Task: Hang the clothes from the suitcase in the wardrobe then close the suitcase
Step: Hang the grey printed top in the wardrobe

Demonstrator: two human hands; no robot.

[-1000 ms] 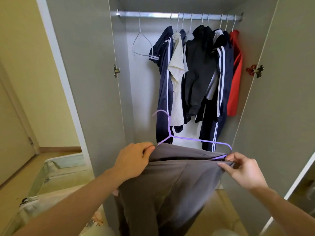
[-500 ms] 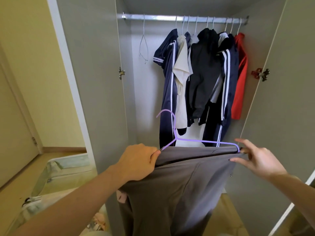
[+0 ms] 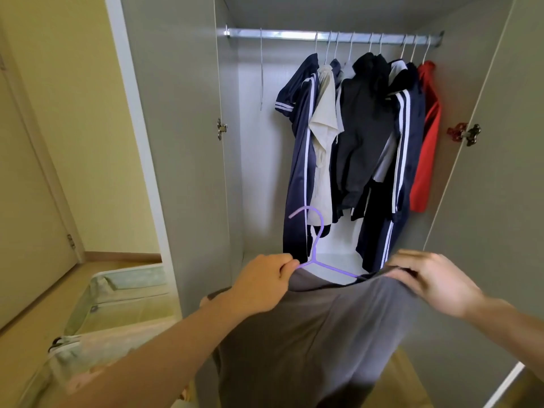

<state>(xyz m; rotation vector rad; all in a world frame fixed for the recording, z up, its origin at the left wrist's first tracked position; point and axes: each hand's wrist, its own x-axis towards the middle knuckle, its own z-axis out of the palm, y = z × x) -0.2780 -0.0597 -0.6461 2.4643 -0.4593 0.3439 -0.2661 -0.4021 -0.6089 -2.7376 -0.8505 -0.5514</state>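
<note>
Right hand (image 3: 432, 281) shifted, now gripping grey garment (image 3: 318, 334); left hand (image 3: 262, 284) pinches purple hanger (image 3: 316, 245).

Left hand (image 3: 262, 285): forearm reaching in from lower left, fingers curled in a pinch, knuckles up. Right hand (image 3: 432, 278): forearm from lower right, fingers bent downward in a grip, motion-blurred.

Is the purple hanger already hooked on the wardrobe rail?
No, the purple hanger is far below the rail, with the left hand gripping its end and the grey garment draped on it.
</note>
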